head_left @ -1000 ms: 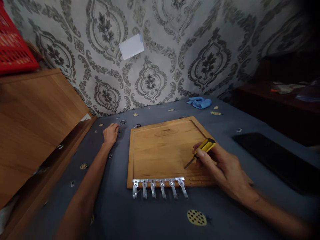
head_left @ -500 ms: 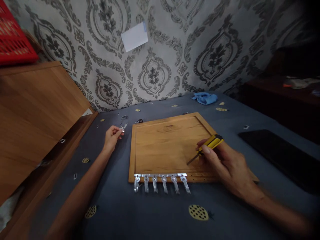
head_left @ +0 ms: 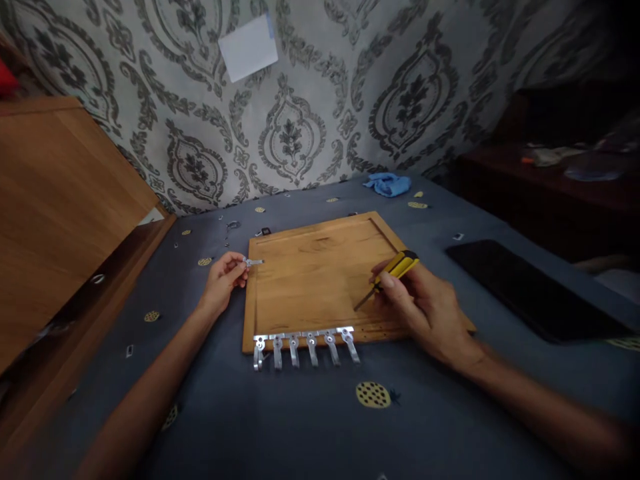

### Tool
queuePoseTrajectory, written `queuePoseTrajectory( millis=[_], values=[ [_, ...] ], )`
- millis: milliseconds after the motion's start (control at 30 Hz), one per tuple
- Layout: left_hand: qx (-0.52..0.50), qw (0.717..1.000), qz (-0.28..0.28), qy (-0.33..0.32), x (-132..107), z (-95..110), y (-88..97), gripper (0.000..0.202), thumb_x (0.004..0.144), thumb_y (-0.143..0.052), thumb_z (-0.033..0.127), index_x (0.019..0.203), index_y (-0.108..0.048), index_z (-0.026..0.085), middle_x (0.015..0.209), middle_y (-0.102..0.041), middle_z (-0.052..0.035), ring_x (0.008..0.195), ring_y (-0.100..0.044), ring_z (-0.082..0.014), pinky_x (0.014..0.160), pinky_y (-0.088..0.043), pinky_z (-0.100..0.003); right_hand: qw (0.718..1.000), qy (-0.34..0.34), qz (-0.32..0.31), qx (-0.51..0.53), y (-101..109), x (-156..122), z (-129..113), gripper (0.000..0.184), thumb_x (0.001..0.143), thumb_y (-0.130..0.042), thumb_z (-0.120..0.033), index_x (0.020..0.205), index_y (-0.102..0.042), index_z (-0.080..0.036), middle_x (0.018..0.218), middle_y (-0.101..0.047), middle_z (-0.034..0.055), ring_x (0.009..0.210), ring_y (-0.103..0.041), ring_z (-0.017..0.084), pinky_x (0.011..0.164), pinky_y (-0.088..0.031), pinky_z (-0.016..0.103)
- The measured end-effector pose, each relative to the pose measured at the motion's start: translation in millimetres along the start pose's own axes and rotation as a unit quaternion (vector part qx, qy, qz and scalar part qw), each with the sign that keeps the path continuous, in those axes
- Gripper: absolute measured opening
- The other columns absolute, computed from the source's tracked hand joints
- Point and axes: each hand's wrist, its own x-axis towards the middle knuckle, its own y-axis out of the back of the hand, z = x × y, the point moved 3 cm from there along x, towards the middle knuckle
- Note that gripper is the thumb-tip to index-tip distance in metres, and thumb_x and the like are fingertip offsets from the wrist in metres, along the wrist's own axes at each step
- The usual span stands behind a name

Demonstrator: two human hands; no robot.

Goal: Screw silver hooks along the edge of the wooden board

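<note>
A wooden board (head_left: 320,273) lies flat on a blue patterned cloth (head_left: 280,420). Several metal hooks (head_left: 304,347) are fixed in a row along its near edge. My left hand (head_left: 223,280) pinches one loose metal hook (head_left: 253,263) at the board's left edge, with the hook tip over the wood. My right hand (head_left: 425,310) rests on the board's right side, closed round a yellow-and-black screwdriver (head_left: 387,277). The blade points down and left, just above the wood.
More small metal parts (head_left: 231,227) lie on the cloth beyond the board. A blue rag (head_left: 387,184) sits by the patterned wall. A dark flat panel (head_left: 525,290) lies to the right. A wooden cabinet (head_left: 55,200) stands at the left.
My left hand picked up a metal hook from the pile behind the board and carried it toward the board's left edge. My right hand kept hold of the screwdriver and barely moved on the board.
</note>
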Motion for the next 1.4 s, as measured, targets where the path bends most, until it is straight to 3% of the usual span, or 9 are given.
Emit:
queuePoseTrajectory(
  millis=[233,467,567,667,833,900,1000,1100,1400],
  values=[
    [-0.006,0.998,-0.066,0.009,-10.3,22.2,-35.0,0.024,0.067,-0.079,0.032,0.081,-0.064,0.021,0.063,-0.059,0.0026,0.050,-0.050,-0.0097,0.043,-0.036,-0.019,1.000,-0.023,-0.013,0.013,-1.0,0.8,1.1,0.039,0.099,-0.041,-0.055,0.082,-0.053,-0.022,0.069,-0.058,0.0014,0.062,-0.055,0.015,0.058,-0.045,0.031],
    [0.011,0.983,-0.180,0.020,-27.4,47.8,-98.0,0.017,0.070,-0.079,0.027,0.083,-0.074,0.019,0.067,-0.065,0.0001,0.056,-0.056,-0.0110,0.050,-0.043,-0.021,0.991,-0.069,0.020,0.116,-0.7,4.0,3.6,0.042,0.097,-0.045,-0.059,0.082,-0.054,-0.021,0.076,-0.057,0.0013,0.068,-0.054,0.014,0.064,-0.046,0.031],
    [0.053,0.962,-0.269,0.013,-37.2,57.0,-123.6,0.013,0.073,-0.077,0.024,0.085,-0.075,0.019,0.075,-0.069,-0.0008,0.066,-0.063,-0.0134,0.061,-0.049,-0.022,0.981,-0.094,0.031,0.167,2.9,5.4,2.0,0.042,0.094,-0.049,-0.063,0.084,-0.055,-0.022,0.078,-0.058,0.0010,0.067,-0.056,0.014,0.063,-0.049,0.030],
    [0.070,0.937,-0.338,0.047,-44.3,55.8,-143.0,0.014,0.075,-0.075,0.023,0.088,-0.071,0.020,0.076,-0.069,0.0000,0.065,-0.064,-0.0136,0.058,-0.049,-0.022,0.979,-0.098,0.036,0.174,10.6,2.5,1.0,0.044,0.092,-0.051,-0.065,0.085,-0.056,-0.022,0.079,-0.058,0.0008,0.067,-0.057,0.014,0.062,-0.049,0.029],
    [0.084,0.918,-0.378,0.084,-47.7,42.4,-162.6,0.013,0.073,-0.076,0.023,0.080,-0.065,0.019,0.069,-0.066,0.0019,0.059,-0.061,-0.0119,0.052,-0.045,-0.020,0.987,-0.096,0.047,0.118,31.9,-7.3,2.0,0.043,0.096,-0.048,-0.059,0.076,-0.053,-0.021,0.068,-0.052,-0.0012,0.061,-0.051,0.012,0.059,-0.044,0.028],
    [0.098,0.911,-0.391,0.090,-48.0,38.9,-167.0,0.013,0.073,-0.075,0.023,0.079,-0.064,0.019,0.068,-0.065,0.0021,0.059,-0.060,-0.0110,0.052,-0.043,-0.019,0.980,-0.136,0.011,0.143,35.5,-9.0,4.2,0.044,0.096,-0.046,-0.059,0.073,-0.049,-0.022,0.061,-0.050,-0.0027,0.054,-0.050,0.011,0.055,-0.042,0.027],
    [0.118,0.901,-0.405,0.099,-48.1,38.0,-170.3,0.015,0.074,-0.073,0.025,0.082,-0.063,0.018,0.069,-0.063,0.0028,0.060,-0.057,-0.0101,0.054,-0.042,-0.020,0.942,-0.229,-0.121,0.215,28.4,-12.0,8.2,0.041,0.093,-0.051,-0.057,0.074,-0.043,-0.022,0.056,-0.049,-0.0054,0.042,-0.049,0.010,0.043,-0.039,0.024],
    [0.142,0.895,-0.413,0.090,-47.6,40.2,-171.9,0.014,0.075,-0.071,0.025,0.082,-0.062,0.017,0.072,-0.062,0.0025,0.064,-0.056,-0.0107,0.059,-0.041,-0.022,0.922,-0.254,-0.223,0.187,18.5,-16.8,10.4,0.029,0.090,-0.058,-0.043,0.078,-0.043,-0.022,0.053,-0.045,-0.0085,0.039,-0.044,0.008,0.039,-0.032,0.021],
    [0.151,0.887,-0.431,0.064,-49.4,39.9,-177.2,0.006,0.076,-0.063,0.015,0.082,-0.063,0.016,0.075,-0.061,0.0025,0.066,-0.054,-0.0104,0.063,-0.041,-0.024,0.934,-0.220,-0.277,0.050,9.1,-14.7,4.7,0.012,0.089,-0.058,-0.020,0.079,-0.061,-0.014,0.053,-0.047,-0.0067,0.049,-0.044,0.007,0.052,-0.026,0.023]
  ],
)
